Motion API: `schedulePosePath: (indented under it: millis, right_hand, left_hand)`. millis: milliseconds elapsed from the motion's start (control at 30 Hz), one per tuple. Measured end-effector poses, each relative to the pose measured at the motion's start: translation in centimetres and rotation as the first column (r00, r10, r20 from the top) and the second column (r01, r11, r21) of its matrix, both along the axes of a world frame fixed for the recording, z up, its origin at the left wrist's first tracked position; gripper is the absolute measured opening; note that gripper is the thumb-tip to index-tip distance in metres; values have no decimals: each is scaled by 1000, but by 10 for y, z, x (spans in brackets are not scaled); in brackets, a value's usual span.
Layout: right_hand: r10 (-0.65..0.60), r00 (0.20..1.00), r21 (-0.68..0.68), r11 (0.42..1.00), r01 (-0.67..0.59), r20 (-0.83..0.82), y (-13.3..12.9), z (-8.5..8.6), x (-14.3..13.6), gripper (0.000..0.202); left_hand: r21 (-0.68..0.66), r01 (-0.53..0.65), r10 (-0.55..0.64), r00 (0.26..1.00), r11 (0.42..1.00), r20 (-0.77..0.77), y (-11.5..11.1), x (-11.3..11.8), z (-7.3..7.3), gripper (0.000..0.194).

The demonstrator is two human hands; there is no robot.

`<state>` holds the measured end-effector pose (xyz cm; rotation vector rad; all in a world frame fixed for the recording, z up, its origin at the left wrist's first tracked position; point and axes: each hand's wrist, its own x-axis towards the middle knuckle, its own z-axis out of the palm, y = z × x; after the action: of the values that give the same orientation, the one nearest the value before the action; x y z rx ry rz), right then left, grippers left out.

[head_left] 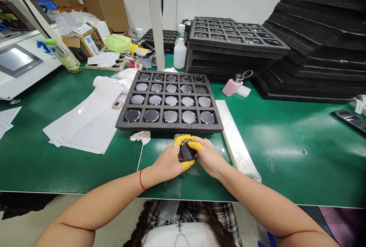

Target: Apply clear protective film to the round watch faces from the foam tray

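Observation:
Between my two hands I hold a round watch case (188, 151) with a dark glass face, just above the green table in front of the foam tray. My left hand (169, 160) grips its left side, yellow finger cots on the fingers. On the other side my right hand (210, 157) holds it, one yellow-covered fingertip resting on the glass. The black foam tray (171, 126) beyond my hands carries rows of similar round watch cases (189, 117). One pocket (201, 89) near its right end has no watch in it.
Papers (85, 113) lie left of the tray, and a white film-wrapped strip (237, 140) lies right. A pink pump bottle (232, 86) and a white bottle (180, 53) stand behind. Foam trays (237, 44) and tall black foam stacks (309, 48) rise at back right. A touchscreen machine (23, 63) sits left.

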<state>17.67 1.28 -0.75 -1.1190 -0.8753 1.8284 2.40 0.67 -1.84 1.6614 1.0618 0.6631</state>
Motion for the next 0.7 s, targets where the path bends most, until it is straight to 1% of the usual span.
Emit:
schedulePosePath:
  millis: [100, 233, 433, 567, 700]
  right_hand:
    - [-20, 1000, -12, 1000, 20, -6, -1, -3, -1, 22]
    - [-16, 1000, -27, 1000, 16, -16, -2, -4, -2, 24]
    - [17, 997, 2, 1000, -17, 74, -3, 1, -3, 33]
    - [22, 997, 15, 1000, -23, 77, -2, 1, -3, 25]
    - [-23, 996, 18, 1000, 21, 89, -3, -1, -4, 22]
  left_hand:
    - [11, 3, -3, 1000, 1000, -31, -1, 0, 1, 61]
    - [18, 26, -25, 997, 999, -75, -1, 0, 1, 59]
    - [44, 20, -17, 997, 999, -69, 1, 0, -3, 60]
    - [33, 14, -12, 998, 999, -61, 1, 1, -3, 61]
    - [0, 21, -21, 997, 1000, -71, 2, 1, -3, 61]
